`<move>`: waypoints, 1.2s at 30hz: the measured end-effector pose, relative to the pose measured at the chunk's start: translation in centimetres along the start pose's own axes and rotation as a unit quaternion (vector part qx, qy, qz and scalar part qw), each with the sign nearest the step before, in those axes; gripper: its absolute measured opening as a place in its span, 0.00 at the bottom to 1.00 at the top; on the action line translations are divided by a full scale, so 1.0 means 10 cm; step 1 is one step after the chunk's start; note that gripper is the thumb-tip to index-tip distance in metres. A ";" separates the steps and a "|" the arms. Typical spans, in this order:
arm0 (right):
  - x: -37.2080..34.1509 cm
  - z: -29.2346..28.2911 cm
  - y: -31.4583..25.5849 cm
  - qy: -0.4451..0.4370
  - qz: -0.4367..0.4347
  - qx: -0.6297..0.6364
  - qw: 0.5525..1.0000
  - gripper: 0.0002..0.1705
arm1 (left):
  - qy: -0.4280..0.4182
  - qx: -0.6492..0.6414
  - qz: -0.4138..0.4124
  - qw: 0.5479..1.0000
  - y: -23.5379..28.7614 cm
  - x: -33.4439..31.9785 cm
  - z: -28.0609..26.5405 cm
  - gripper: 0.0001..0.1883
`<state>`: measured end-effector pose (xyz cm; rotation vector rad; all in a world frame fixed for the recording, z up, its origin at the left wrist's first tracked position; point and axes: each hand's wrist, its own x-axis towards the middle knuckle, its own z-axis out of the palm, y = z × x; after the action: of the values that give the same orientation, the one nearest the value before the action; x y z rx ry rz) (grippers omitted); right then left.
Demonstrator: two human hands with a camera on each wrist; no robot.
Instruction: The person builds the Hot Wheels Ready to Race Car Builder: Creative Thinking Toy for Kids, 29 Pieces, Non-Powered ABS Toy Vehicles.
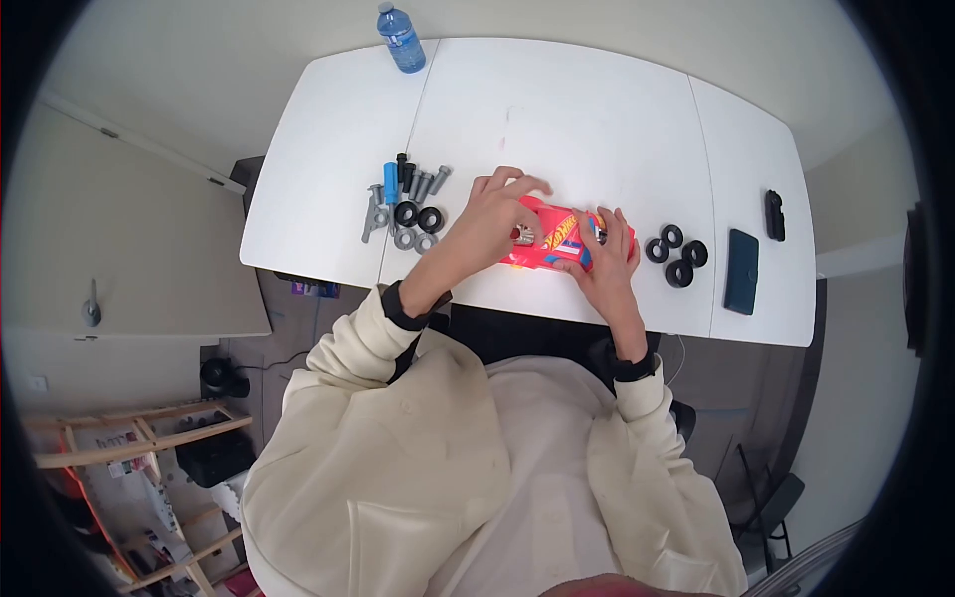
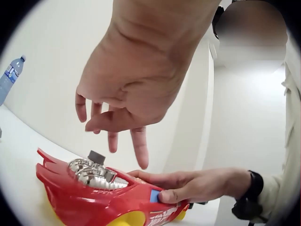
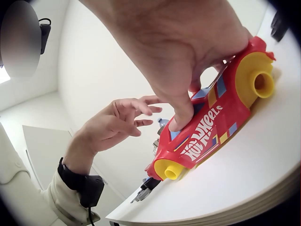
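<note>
A red toy car (image 1: 559,239) with Hot Wheels lettering lies near the table's front edge. My right hand (image 1: 607,264) grips its body from above, thumb (image 3: 181,115) on the near side and fingers over the far side. Just above the car's other end hovers my left hand (image 1: 492,224), its fingers loosely spread and apart from the car in the left wrist view. Below those fingers is the chrome engine (image 2: 96,176), and a grey bolt head (image 2: 97,157) stands up from it. Yellow hubs (image 3: 263,84) show bare along the car's side.
Left of the car lie a blue-handled screwdriver (image 1: 390,184), several grey bolts (image 1: 425,186), black bolts (image 1: 409,177) and rings (image 1: 430,220). Several black wheels (image 1: 679,274) sit to the right, then a dark phone case (image 1: 741,272) and a black object (image 1: 775,215). A water bottle (image 1: 402,40) stands at the back.
</note>
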<state>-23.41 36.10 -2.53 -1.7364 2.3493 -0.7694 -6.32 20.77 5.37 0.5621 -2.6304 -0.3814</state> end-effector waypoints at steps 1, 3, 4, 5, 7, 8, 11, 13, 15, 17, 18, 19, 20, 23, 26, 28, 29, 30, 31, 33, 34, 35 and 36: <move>0.00 0.00 0.00 0.008 -0.007 -0.004 1.000 0.47 | 0.068 -0.003 0.107 0.992 0.04 0.02 -0.06 0.06; 0.00 -0.02 0.00 0.007 -0.004 0.003 1.000 0.47 | 0.071 -0.007 0.020 0.997 0.00 0.01 0.00 0.05; 0.00 -0.03 0.00 0.007 -0.003 0.009 1.000 0.47 | 0.075 -0.010 -0.068 0.995 0.00 0.02 0.01 0.04; 0.01 -0.02 0.01 0.005 -0.001 0.011 1.000 0.47 | 0.072 -0.010 -0.068 0.995 0.00 0.03 0.02 0.04; 0.00 0.01 0.02 0.019 -0.007 0.001 1.000 0.46 | -0.103 0.024 -0.213 0.971 0.01 0.03 0.01 0.05; 0.00 0.00 0.01 0.016 -0.005 0.003 1.000 0.46 | -0.107 0.024 -0.215 0.971 -0.01 0.02 0.06 0.05; 0.00 -0.02 -0.02 0.005 0.016 0.013 1.000 0.46 | -0.074 0.079 -0.046 0.993 -0.09 0.02 0.08 0.07; 0.01 -0.03 0.01 0.008 0.002 0.015 1.000 0.47 | 0.043 -0.001 -0.009 0.999 -0.10 0.05 -0.02 0.09; 0.01 -0.02 -0.02 0.001 0.014 0.026 1.000 0.47 | 0.025 -0.071 -0.091 0.993 -0.25 0.01 0.01 0.10; 0.01 -0.02 0.00 0.010 0.012 0.019 1.000 0.47 | 0.041 0.026 -0.190 0.981 -0.50 0.03 0.01 0.10; 0.01 -0.02 0.00 0.012 0.012 0.022 1.000 0.47 | 0.056 0.101 -0.182 0.976 -0.66 0.02 0.05 0.11; 0.00 -0.02 0.00 0.011 0.013 0.021 1.000 0.47 | 0.055 0.103 -0.182 0.976 -0.79 0.02 0.08 0.11; 0.00 -0.02 0.00 0.011 0.013 0.020 1.000 0.47 | 0.019 0.180 -0.184 0.966 -0.91 0.02 0.10 0.12; 0.00 -0.02 0.02 0.016 0.001 0.022 1.000 0.47 | -0.024 0.269 -0.182 0.946 -1.12 0.08 0.18 0.15; 0.00 -0.04 0.00 0.016 0.004 0.030 0.999 0.46 | -0.074 0.276 -0.217 0.933 -1.17 0.11 0.24 0.15; 0.00 -0.03 0.01 0.019 0.005 0.035 0.999 0.46 | -0.065 0.261 -0.210 0.940 -1.17 0.13 0.29 0.14; -0.01 -0.04 0.01 0.020 0.002 0.039 0.999 0.46 | -0.067 0.259 -0.206 0.941 -1.24 0.12 0.36 0.14; -0.01 -0.04 0.02 0.021 0.006 0.037 0.999 0.46 | -0.066 0.187 -0.205 0.958 -1.35 0.09 0.42 0.12; -0.01 -0.04 0.02 0.024 0.001 0.038 0.999 0.46 | -0.065 0.115 -0.205 0.970 -1.31 0.11 0.38 0.11; 0.00 -0.03 0.03 0.028 -0.002 0.042 0.999 0.46 | -0.019 0.102 -0.185 0.977 -1.22 0.09 0.31 0.11; 0.01 -0.03 0.03 0.027 -0.004 0.036 0.999 0.46 | 0.028 0.090 -0.166 0.982 -1.07 0.11 0.19 0.11; 0.00 -0.02 0.03 0.024 -0.004 0.031 0.999 0.46 | 0.023 0.090 -0.163 0.982 -0.85 0.13 0.03 0.11; -0.01 -0.01 0.03 0.023 0.002 0.032 0.999 0.46 | 0.043 -0.022 -0.179 0.983 -0.58 0.14 -0.14 0.10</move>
<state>-23.68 36.32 -2.57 -1.7067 2.3277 -0.8837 -5.00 14.81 5.14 1.0169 -2.4284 -0.5091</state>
